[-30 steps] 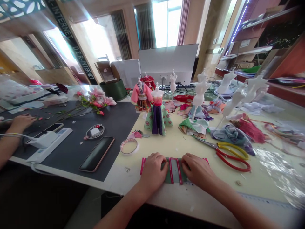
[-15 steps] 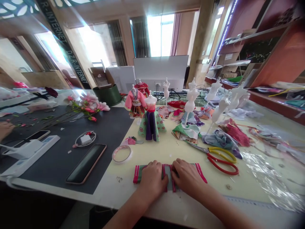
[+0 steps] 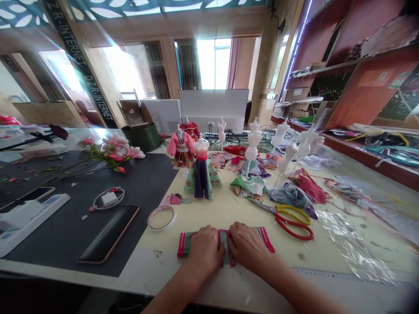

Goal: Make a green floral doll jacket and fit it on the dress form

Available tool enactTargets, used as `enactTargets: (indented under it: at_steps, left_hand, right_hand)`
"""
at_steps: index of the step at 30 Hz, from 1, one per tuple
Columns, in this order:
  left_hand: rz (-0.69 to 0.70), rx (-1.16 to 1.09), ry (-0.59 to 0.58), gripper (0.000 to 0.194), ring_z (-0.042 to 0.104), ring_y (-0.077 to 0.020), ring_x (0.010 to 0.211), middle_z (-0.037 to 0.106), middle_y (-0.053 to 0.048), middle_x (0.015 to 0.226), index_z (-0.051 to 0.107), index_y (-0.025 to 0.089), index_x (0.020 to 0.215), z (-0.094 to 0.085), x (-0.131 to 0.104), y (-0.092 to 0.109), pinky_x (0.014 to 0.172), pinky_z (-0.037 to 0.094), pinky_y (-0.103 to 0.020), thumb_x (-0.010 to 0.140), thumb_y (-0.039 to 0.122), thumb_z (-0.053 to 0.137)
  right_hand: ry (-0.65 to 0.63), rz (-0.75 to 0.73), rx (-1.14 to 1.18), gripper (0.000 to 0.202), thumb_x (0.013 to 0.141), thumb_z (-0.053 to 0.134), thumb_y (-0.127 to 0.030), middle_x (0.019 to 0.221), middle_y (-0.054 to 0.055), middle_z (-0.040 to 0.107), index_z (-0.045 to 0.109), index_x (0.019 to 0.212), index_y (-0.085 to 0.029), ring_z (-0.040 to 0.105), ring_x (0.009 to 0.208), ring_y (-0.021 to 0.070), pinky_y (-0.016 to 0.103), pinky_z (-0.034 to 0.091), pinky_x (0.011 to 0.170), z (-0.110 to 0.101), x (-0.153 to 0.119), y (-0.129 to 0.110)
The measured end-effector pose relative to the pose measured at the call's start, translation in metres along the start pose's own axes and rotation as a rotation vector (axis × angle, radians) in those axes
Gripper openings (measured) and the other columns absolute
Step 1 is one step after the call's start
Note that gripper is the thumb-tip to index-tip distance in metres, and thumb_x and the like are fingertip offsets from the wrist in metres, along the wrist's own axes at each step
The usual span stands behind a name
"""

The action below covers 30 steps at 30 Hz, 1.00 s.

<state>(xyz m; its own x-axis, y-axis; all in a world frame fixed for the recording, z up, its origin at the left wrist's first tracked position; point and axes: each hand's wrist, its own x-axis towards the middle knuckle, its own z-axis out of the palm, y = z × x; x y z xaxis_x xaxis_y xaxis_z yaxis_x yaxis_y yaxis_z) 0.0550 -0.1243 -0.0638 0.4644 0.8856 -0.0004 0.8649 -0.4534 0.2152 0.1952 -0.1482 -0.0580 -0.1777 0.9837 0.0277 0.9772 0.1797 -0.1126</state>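
Observation:
A small green garment piece (image 3: 186, 245) with pink dotted borders lies flat at the table's front edge. My left hand (image 3: 205, 246) rests on its left part, fingers curled down and pressed on the cloth. On the right part lies my right hand (image 3: 245, 244), also with curled fingers, its thumb side near the middle strip. A narrow grey-green gap of cloth shows between the hands. Behind them stands a small mannequin in a green and purple dress (image 3: 203, 176), with a roll of tape (image 3: 161, 218) to the left and red-and-yellow scissors (image 3: 290, 220) to the right.
Left are a phone (image 3: 109, 233), a white charger (image 3: 108, 199), a power strip (image 3: 36, 222) and artificial flowers (image 3: 119, 150). Bare white mannequins (image 3: 253, 146), fabric scraps (image 3: 291, 194) and clear plastic wrap (image 3: 355, 248) are on the right. A ruler (image 3: 330, 274) lies along the front.
The view has shifted, so the table items appear further left and slightly lower. A person's hand at the far left is out of view. My hands keep nearly the same place on the cloth.

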Motion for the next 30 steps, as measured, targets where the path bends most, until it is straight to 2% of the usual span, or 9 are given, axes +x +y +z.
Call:
enactTargets:
  at_steps: [6,13,19,25,30]
  left_hand:
    - [-0.001,-0.015,0.001,0.016,0.059,-0.0230,0.085,0.062,-0.009,0.087,0.058,0.016,0.080,-0.002,-0.003,-0.002,0.070,0.041,-0.031,0.077,0.018,0.042]
    - [-0.045,-0.030,0.005,0.015,0.060,-0.0203,0.085,0.064,-0.007,0.088,0.058,0.017,0.079,-0.003,-0.008,-0.004,0.070,0.041,-0.028,0.080,0.019,0.043]
    - [-0.049,-0.033,0.055,0.018,0.061,-0.0210,0.085,0.065,-0.008,0.090,0.060,0.016,0.082,0.000,-0.013,-0.003,0.071,0.041,-0.029,0.079,0.021,0.043]
    - [-0.055,-0.037,0.077,0.030,0.059,-0.0253,0.092,0.065,-0.012,0.094,0.062,0.013,0.088,0.001,-0.015,0.004,0.076,0.042,-0.031,0.075,0.037,0.051]
    - [-0.050,-0.028,0.046,0.029,0.059,-0.0259,0.091,0.065,-0.013,0.095,0.063,0.012,0.089,-0.004,-0.015,0.006,0.075,0.043,-0.031,0.072,0.031,0.051]
  right_hand:
    - [0.053,0.022,0.034,0.017,0.086,0.043,-0.015,0.086,0.007,0.061,0.059,0.082,-0.015,0.057,0.080,0.0191,0.026,0.033,0.064,0.007,-0.012,0.004]
    - [0.083,0.045,0.082,0.012,0.083,0.047,-0.017,0.084,0.004,0.059,0.058,0.080,-0.017,0.055,0.079,0.0145,0.022,0.032,0.065,0.014,-0.021,0.011]
    - [0.131,0.073,0.034,0.013,0.083,0.047,-0.018,0.088,0.007,0.059,0.059,0.079,-0.015,0.055,0.083,0.0173,0.024,0.034,0.070,0.014,-0.029,-0.002]
    - [0.142,0.056,0.002,0.016,0.083,0.048,-0.025,0.091,0.009,0.058,0.059,0.079,-0.014,0.054,0.087,0.0196,0.025,0.034,0.073,0.013,-0.034,-0.007]
    - [0.131,0.049,-0.008,0.018,0.078,0.054,-0.030,0.092,0.010,0.057,0.059,0.081,-0.013,0.053,0.088,0.0214,0.026,0.035,0.072,0.012,-0.038,-0.009]
